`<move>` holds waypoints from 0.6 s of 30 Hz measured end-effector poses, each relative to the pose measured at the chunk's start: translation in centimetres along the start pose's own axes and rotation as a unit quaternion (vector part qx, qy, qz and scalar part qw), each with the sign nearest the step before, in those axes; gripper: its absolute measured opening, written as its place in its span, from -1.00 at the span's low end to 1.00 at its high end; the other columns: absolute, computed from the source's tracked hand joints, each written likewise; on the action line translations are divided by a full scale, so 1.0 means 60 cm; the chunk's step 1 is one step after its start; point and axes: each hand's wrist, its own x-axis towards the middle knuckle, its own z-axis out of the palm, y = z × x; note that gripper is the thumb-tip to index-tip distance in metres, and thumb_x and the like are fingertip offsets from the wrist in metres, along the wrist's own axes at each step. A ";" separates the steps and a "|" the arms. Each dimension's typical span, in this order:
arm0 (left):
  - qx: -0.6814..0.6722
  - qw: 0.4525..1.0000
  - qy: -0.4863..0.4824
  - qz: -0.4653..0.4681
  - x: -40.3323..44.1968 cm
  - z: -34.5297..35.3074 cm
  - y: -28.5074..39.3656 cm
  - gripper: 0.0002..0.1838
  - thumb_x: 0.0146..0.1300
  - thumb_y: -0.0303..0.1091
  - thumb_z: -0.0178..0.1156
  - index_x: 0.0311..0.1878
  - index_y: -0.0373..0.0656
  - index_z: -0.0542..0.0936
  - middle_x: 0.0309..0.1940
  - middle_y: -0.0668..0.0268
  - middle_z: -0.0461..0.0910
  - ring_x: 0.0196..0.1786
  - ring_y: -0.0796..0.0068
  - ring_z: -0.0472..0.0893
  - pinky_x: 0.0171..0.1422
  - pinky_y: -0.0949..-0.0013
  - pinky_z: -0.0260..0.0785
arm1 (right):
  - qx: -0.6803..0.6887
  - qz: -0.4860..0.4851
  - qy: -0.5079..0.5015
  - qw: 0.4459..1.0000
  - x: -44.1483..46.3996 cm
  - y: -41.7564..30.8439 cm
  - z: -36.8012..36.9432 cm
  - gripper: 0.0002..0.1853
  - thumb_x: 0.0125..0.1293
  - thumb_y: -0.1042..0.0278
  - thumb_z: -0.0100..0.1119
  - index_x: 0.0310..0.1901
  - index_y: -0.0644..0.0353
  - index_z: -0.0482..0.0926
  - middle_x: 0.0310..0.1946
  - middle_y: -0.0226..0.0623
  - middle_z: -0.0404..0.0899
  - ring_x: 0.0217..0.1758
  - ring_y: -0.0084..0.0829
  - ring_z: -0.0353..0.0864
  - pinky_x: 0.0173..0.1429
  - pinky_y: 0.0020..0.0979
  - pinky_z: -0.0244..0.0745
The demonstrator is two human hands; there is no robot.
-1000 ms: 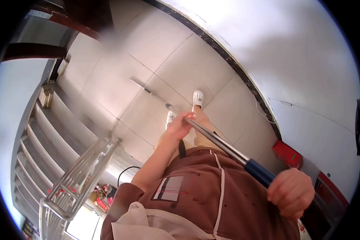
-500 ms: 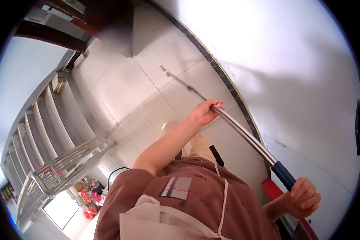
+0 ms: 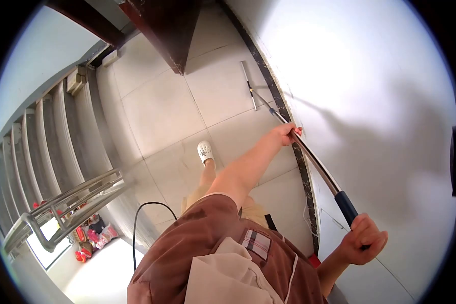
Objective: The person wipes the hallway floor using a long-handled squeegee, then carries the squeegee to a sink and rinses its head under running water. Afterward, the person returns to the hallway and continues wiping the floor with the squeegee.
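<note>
My left hand (image 3: 287, 134) is closed round the metal pole of a long-handled floor squeegee (image 3: 316, 164), partway down its length. At the upper end, my right hand (image 3: 364, 240) wraps the dark blue grip (image 3: 346, 206). The pole slants from lower right to upper left, beside the white wall. Its thin, narrow crossbar head (image 3: 247, 83) appears to rest on the tiled floor (image 3: 162, 106) near the dark baseboard. The exact make of the head's edge is too small to tell.
A dark red wooden piece (image 3: 169, 30) with a pointed corner juts in at the top. Grey steps (image 3: 61, 137) and a metal railing (image 3: 61, 213) stand on the left. Bagged red and pink items (image 3: 93, 235) lie below the railing. A white wall (image 3: 359, 66) rises on the right.
The squeegee head has swung right, closer to the baseboard, and its crossbar shows more plainly. My left hand has moved right with the pole. A white shoe has come into fuller view.
</note>
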 end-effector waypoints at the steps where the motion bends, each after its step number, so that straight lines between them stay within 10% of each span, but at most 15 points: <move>1: -0.004 1.000 -0.001 0.003 -0.006 -0.003 0.010 -0.82 -0.14 -0.70 -0.13 -0.38 -0.36 0.33 -0.50 0.27 0.40 -0.65 0.54 0.38 -0.53 0.58 0.38 | -0.008 0.006 -0.004 1.000 0.008 -0.001 0.021 -0.69 0.12 0.44 -0.32 -0.77 0.12 0.04 -0.92 -0.43 0.00 -0.87 -0.59 -0.07 -0.71 -0.50 0.00; 12: -0.097 0.988 -0.069 0.102 -0.204 -0.073 0.096 -0.90 -0.04 -0.65 -0.07 -0.39 -0.38 0.31 -0.53 0.29 0.36 -0.66 0.61 0.33 -0.40 0.52 0.34 | 0.012 0.031 -0.230 0.973 0.072 -0.049 0.201 -0.67 0.13 0.36 -0.18 -0.76 0.12 0.10 -0.94 -0.49 0.03 -0.91 -0.59 -0.03 -0.75 -0.54 0.13; 16: -0.126 0.975 -0.067 0.168 -0.281 -0.142 0.117 -0.96 -0.01 -0.59 -0.05 -0.45 -0.32 0.32 -0.46 0.27 0.37 -0.59 0.57 0.36 -0.34 0.48 0.35 | 0.039 0.049 -0.129 0.990 0.050 -0.060 0.232 -0.76 0.00 0.43 -0.21 -0.72 0.05 0.03 -0.81 -0.45 0.09 -0.77 -0.52 0.04 -0.59 -0.46 0.17; 18: -0.145 0.967 -0.093 0.188 -0.320 -0.186 0.117 -0.90 0.08 -0.49 -0.02 -0.36 -0.34 0.35 -0.51 0.23 0.41 -0.55 0.47 0.42 -0.33 0.47 0.41 | 0.134 0.099 -0.297 0.940 0.063 -0.062 0.246 -0.77 0.00 0.40 -0.18 -0.68 0.06 0.03 -0.72 -0.40 0.13 -0.60 -0.52 0.10 -0.43 -0.41 0.16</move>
